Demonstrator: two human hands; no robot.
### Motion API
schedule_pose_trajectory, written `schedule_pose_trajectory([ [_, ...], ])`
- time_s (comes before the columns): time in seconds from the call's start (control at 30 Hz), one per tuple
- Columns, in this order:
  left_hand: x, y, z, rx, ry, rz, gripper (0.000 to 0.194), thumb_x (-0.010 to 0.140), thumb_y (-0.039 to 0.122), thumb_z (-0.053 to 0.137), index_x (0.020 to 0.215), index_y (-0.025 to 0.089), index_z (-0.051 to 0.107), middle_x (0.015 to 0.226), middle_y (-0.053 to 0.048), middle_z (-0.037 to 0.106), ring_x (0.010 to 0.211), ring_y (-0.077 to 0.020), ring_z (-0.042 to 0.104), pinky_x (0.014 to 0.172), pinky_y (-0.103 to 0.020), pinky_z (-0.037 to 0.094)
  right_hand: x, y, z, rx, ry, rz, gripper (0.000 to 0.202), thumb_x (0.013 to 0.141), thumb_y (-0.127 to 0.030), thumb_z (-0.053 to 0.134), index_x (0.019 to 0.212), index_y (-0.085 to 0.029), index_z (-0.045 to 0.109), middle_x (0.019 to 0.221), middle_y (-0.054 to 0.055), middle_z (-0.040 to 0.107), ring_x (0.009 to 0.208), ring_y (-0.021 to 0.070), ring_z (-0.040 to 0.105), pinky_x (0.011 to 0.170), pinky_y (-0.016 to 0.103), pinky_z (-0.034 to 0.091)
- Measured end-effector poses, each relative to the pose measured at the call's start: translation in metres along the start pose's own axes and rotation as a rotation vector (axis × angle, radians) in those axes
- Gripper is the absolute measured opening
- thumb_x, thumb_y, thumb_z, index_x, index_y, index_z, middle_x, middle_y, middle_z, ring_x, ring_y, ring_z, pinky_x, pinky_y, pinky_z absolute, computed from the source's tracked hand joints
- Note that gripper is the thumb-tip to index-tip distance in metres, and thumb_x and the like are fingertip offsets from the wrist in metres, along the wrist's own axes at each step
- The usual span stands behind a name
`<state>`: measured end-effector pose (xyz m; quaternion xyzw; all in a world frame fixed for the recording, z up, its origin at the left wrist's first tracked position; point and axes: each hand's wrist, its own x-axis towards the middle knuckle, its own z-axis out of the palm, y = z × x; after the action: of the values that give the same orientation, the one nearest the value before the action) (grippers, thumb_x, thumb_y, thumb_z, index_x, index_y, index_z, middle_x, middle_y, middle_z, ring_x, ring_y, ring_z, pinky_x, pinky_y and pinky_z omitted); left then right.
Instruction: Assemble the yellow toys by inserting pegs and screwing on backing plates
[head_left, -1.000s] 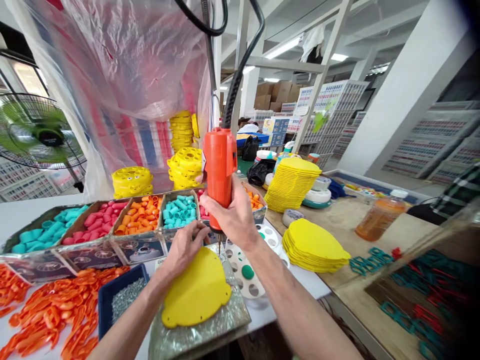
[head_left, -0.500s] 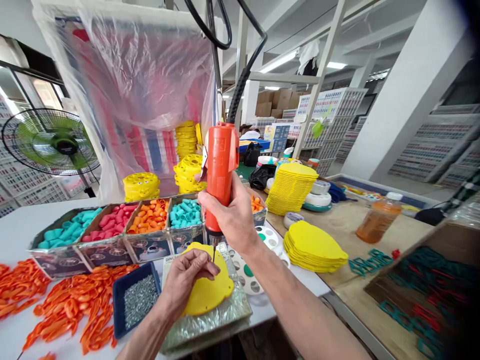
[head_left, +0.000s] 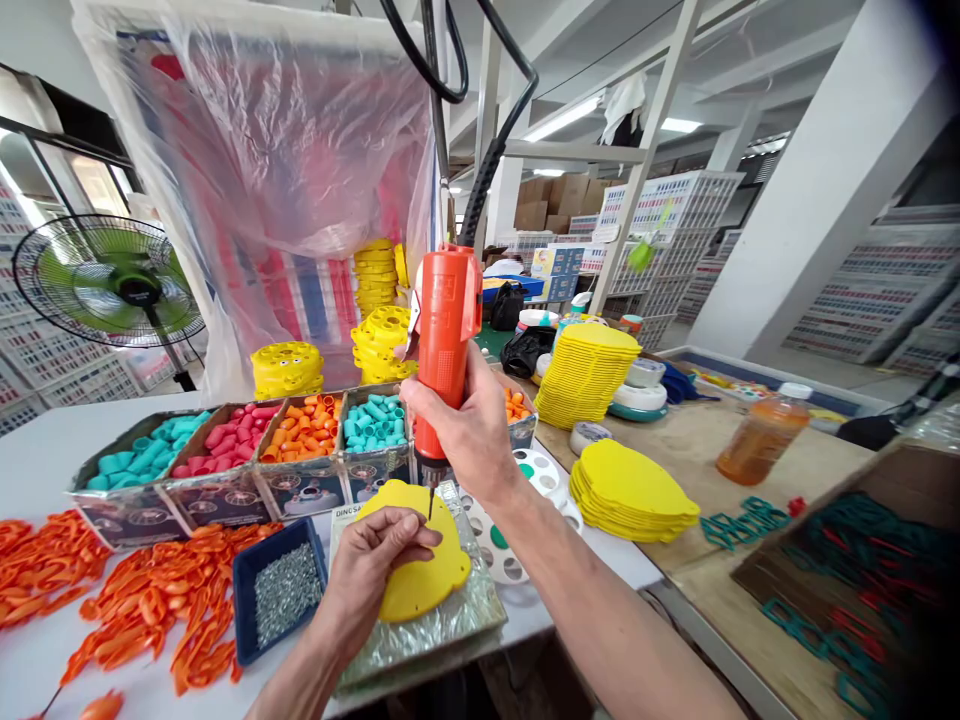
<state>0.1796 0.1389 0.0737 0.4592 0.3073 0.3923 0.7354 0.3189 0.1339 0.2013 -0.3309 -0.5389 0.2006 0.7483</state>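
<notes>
My right hand (head_left: pixel 476 430) is wrapped round a red electric screwdriver (head_left: pixel 444 340), held upright with its bit pointing down. The bit's tip is over a yellow plastic plate (head_left: pixel 424 585), which lies on a plastic-wrapped pad (head_left: pixel 420 640). My left hand (head_left: pixel 379 560) is above the left part of this plate, its thumb and fingertips pinched together near the bit. Whatever the fingertips hold is too small to make out. Left of my left hand stands a blue tray (head_left: pixel 244 600) of small metal screws.
Boxes of teal (head_left: pixel 142 455), pink and orange pieces line the back. Orange parts (head_left: pixel 165 600) lie left. White discs with holes (head_left: pixel 536 475) sit behind my right forearm, with stacked yellow plates (head_left: pixel 630 490) and a bottle (head_left: pixel 761 440) to the right. A cable (head_left: pixel 487 180) hangs overhead.
The whole view has shifted slightly, with things lying a little further right. My left fingers look more closed together. The screwdriver remains in my right hand above the yellow plate.
</notes>
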Motion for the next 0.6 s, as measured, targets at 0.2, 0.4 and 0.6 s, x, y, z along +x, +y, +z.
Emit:
schedule_pose_trajectory([
  [0.2, -0.003, 0.005, 0.002, -0.051, 0.014, -0.020, 0.039, 0.061, 0.045, 0.095, 0.078, 0.014, 0.079, 0.067, -0.006, 0.079, 0.063, -0.0135, 0.071, 0.066, -0.020, 0.059, 0.000, 0.001, -0.004, -0.075, 0.034, 0.021, 0.037, 0.082, -0.033, 0.072, 0.117, -0.028, 0.062, 0.100, 0.000, 0.071, 0.068, 0.0148, 0.064, 0.063, 0.033, 0.060],
  [0.4, -0.003, 0.004, 0.000, -0.045, 0.031, -0.015, 0.039, 0.060, 0.045, 0.096, 0.077, 0.014, 0.081, 0.066, -0.007, 0.080, 0.063, -0.0131, 0.071, 0.066, -0.019, 0.058, -0.003, 0.005, -0.010, -0.145, 0.052, 0.023, 0.041, 0.081, -0.036, 0.073, 0.120, -0.030, 0.062, 0.095, -0.001, 0.071, 0.063, 0.0150, 0.061, 0.060, 0.034, 0.059],
  [0.6, -0.008, 0.008, 0.003, -0.052, 0.045, -0.043, 0.042, 0.059, 0.043, 0.097, 0.085, 0.013, 0.082, 0.080, -0.012, 0.084, 0.077, -0.0168, 0.076, 0.076, -0.020, 0.060, -0.002, 0.005, -0.011, -0.145, 0.051, -0.002, 0.040, 0.081, -0.035, 0.073, 0.119, -0.029, 0.063, 0.098, -0.001, 0.071, 0.071, 0.0161, 0.064, 0.065, 0.033, 0.059],
])
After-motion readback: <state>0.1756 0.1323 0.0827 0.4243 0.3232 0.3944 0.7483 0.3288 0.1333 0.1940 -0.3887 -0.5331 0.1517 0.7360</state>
